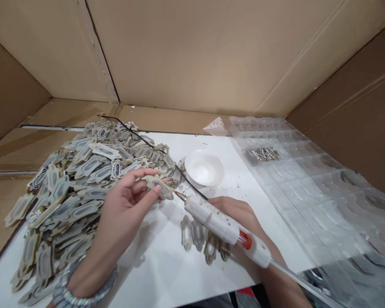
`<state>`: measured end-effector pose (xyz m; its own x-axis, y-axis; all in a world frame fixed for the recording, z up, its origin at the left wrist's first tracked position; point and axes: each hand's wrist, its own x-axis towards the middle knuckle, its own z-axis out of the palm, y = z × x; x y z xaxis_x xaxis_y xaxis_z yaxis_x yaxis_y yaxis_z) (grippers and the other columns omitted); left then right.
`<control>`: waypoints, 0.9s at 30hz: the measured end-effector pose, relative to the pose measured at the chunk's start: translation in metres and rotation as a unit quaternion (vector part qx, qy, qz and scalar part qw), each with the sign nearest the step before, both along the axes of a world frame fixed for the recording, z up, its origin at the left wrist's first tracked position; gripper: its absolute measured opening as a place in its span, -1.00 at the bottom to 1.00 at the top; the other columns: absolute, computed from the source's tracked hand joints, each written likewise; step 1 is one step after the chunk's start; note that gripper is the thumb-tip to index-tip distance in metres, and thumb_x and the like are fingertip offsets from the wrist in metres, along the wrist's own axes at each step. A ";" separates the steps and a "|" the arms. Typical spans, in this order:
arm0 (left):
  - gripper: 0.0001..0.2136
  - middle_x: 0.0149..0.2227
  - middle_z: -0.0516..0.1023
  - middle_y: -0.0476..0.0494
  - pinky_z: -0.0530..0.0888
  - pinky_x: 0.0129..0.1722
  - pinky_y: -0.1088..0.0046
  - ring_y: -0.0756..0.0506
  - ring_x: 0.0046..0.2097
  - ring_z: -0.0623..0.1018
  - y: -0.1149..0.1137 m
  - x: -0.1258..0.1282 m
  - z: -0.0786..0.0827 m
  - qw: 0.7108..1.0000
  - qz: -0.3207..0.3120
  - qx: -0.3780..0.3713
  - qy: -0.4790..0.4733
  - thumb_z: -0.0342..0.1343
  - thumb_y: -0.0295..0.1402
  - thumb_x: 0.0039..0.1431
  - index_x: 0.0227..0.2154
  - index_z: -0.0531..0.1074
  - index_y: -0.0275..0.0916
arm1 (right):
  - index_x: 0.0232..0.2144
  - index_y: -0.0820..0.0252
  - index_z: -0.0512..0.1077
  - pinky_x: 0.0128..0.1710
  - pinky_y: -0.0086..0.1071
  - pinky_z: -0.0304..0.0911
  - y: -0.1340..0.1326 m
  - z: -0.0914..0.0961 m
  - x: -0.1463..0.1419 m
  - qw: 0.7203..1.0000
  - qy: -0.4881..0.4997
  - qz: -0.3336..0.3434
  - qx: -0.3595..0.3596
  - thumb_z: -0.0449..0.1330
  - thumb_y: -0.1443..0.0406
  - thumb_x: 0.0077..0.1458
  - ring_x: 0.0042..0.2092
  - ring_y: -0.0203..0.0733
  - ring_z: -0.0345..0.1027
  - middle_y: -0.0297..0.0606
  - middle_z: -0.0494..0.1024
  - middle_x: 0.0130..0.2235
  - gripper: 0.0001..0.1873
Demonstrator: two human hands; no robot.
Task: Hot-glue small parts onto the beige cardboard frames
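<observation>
Heap at left: we find a large pile of flat oval plaques [73, 184], beige and grey, some with silver filigree rims, covering the left part of the white table [167, 273].
Cable: a thin black cable [137, 133] runs across the top of the pile towards the centre of the table.
Left wrist: we see a beaded bracelet [80, 295] at the lower edge of the view.
Left hand: the left hand [128, 201] is raised just right of the pile, with thumb and fingertips pinched shut on a single plaque.
Held plaque: the single plaque [158, 187] is clear of the table, tilted, with its right end at the tool's tip.
Glue gun: a white glue gun [221, 224] with an orange trigger lies at a slant, its metal nozzle [179, 196] at or just short of the held plaque; we cannot tell which.
Loose plaques: four loose plaques [200, 239] lie side by side on the table directly under the gun.
Bowl: a shallow white bowl [204, 169] stands beyond the gun, near the edge of the pile.
Right hand: the right hand [240, 214] is closed around the gun from below, its fingers largely hidden by the gun body.
Trays at right: clear blister trays [308, 179] are stacked along the right side, and one far pocket holds a cluster of metal trims [265, 154].
Surround: cardboard walls [195, 55] enclose the station.
</observation>
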<state>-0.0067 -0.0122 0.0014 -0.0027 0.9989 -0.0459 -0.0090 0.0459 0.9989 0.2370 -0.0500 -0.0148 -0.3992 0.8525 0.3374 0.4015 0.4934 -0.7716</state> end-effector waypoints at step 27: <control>-0.70 -0.21 0.66 -0.08 0.49 -0.22 0.43 -0.13 -0.16 0.62 -0.008 0.004 0.004 0.993 0.021 0.030 0.109 0.24 -0.15 0.10 -0.12 0.48 -0.12 | -0.36 0.15 0.45 -0.36 -0.34 0.32 -0.001 -0.005 -0.004 0.998 -0.060 -0.018 -0.003 0.07 0.29 0.23 -0.32 -0.16 0.46 -0.19 0.58 -0.29 -0.82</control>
